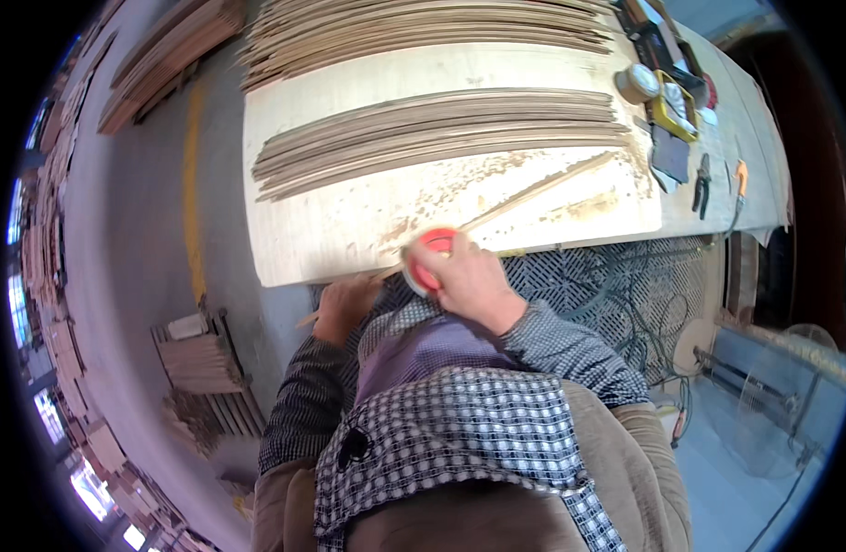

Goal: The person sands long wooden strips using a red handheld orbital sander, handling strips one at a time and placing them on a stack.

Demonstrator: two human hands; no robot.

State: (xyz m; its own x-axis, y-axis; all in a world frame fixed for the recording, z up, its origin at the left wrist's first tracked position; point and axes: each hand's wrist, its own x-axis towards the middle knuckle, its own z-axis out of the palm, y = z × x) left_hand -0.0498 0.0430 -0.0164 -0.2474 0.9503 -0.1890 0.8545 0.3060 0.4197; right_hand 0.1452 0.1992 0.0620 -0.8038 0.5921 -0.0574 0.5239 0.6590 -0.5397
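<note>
A thin wooden strip (533,191) runs slantwise over the near edge of the pale board-topped table (326,241). My left hand (346,305) is closed around its lower end, a short bit of which sticks out to the left of the hand. In my right hand (478,281) is a round red object with a pale rim (430,258), gripped from the right side. It lies against the strip at the table edge; motion smears it, and its exact kind is unclear. Brown dust and shavings are scattered around the strip.
Beyond the strip lie a row of wooden strips (441,129) and a bigger pile (423,32). On the right are a can (636,83), a yellow box (673,106), black-handled pliers (702,186) and an orange-handled tool (740,177). A hose (616,304) crosses the patterned floor mat (570,276). A loaded rack (202,368) stands left.
</note>
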